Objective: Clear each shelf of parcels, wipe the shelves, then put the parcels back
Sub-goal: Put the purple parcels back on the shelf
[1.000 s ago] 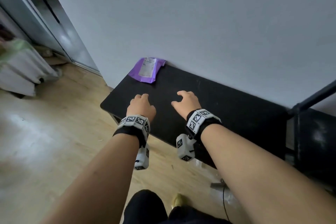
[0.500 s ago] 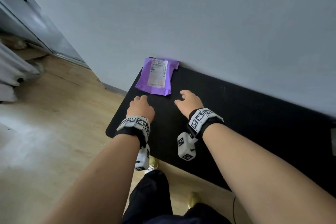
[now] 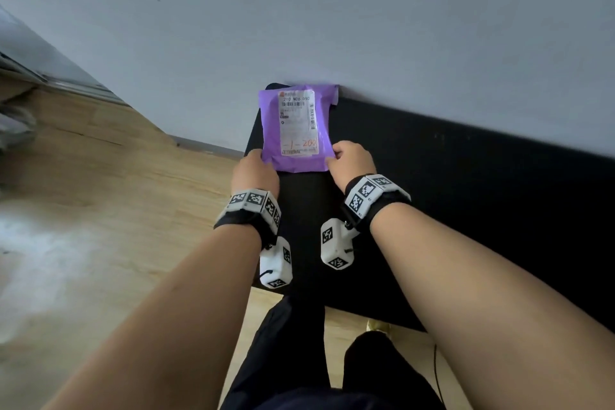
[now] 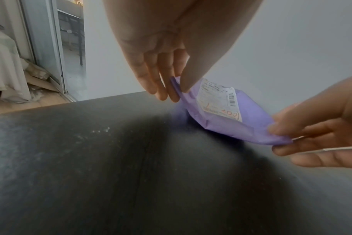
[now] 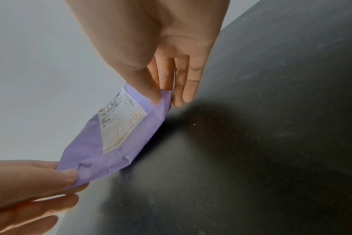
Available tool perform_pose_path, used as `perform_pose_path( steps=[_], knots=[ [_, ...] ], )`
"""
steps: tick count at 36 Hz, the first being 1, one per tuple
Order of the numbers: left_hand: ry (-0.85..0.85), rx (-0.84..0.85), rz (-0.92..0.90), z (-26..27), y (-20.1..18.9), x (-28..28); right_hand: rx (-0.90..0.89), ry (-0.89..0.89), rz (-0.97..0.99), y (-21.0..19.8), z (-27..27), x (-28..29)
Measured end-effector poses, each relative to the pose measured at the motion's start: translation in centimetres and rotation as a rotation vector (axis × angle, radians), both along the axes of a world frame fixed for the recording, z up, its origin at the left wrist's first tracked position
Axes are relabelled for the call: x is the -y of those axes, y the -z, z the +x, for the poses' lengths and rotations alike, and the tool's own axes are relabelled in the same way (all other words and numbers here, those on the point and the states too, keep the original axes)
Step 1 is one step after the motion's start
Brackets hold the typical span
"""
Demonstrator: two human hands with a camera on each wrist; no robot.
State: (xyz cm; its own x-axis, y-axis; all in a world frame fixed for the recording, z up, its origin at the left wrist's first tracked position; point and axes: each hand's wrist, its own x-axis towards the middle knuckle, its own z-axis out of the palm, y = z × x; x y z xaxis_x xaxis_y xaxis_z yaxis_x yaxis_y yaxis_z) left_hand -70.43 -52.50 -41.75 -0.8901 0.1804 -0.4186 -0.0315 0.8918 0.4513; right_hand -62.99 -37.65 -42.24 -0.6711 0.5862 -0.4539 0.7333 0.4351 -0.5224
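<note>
- Left hand [image 3: 254, 171]: pinches the near left corner of the purple parcel [image 3: 297, 130], thumb on top and fingers underneath. Best kept on the bag's flat margin, clear of the white label [image 3: 298, 123].
- Purple parcel: lies at the far left end of the black shelf [image 3: 449, 193], far edge against the grey wall [image 3: 332, 17], near edge raised off the surface in the wrist views. Looks soft and light, so likely to sag in the middle; safer lifted level, both corners rising together, then drawn toward the near side before being carried off.
- Right hand [image 3: 352, 161]: pinches the near right corner the same way, thumb above and fingers below. Should match the left hand's height, to keep the bag from twisting or slipping.
- Black shelf: pale dust specks visible on the surface in the wrist views, so probably still to be wiped. Worth setting the parcel well apart, leaving the whole top open for that.
</note>
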Motion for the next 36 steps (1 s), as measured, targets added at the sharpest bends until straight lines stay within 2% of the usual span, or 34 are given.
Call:
perform_pose_path(
  steps=[6, 13, 26, 36],
  knots=[
    [-0.014, -0.001, -0.019, 1.1, -0.2, -0.1, 0.025, 0.008, 0.002, -0.6, 1.4, -0.1],
    [-0.026, -0.057, -0.043, 5.5, -1.5, -0.6, -0.009, -0.026, 0.015, -1.9, 5.5, -1.5],
    [-0.091, -0.282, 0.011, 22.6, -5.0, -3.1, -0.105, -0.206, 0.125, -6.8, 19.8, -5.9],
    [-0.098, -0.401, 0.058, 30.8, -9.6, -3.7, -0.167, -0.223, 0.193, -11.2, 27.7, -6.4]
  ],
)
